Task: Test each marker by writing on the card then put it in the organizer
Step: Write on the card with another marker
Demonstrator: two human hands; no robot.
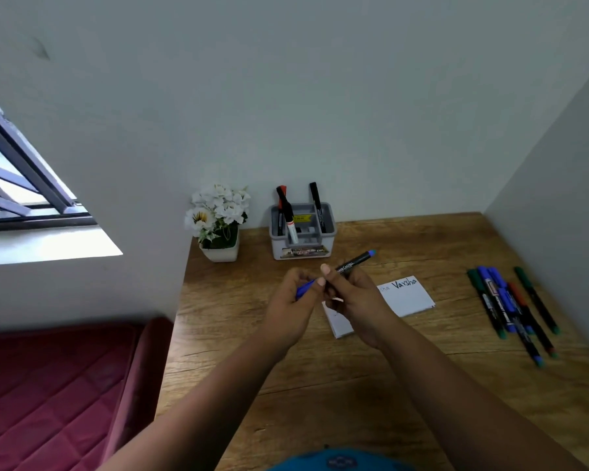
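Note:
Both hands meet above the wooden desk over a white card (405, 297) that bears handwriting. My right hand (357, 300) grips a black marker (352, 263) whose blue end points up and to the right. My left hand (293, 300) holds the marker's blue cap (303, 288) at the marker's near end; whether cap and marker touch is hidden by my fingers. A grey organizer (303, 232) stands at the back of the desk with three markers upright in it. Several more markers (514, 307) lie in a loose row on the desk at the right.
A white pot of white flowers (220, 220) stands left of the organizer. The desk sits in a corner, with walls behind and to the right. A red mattress (48, 392) lies off the desk's left edge, below a window (17, 185).

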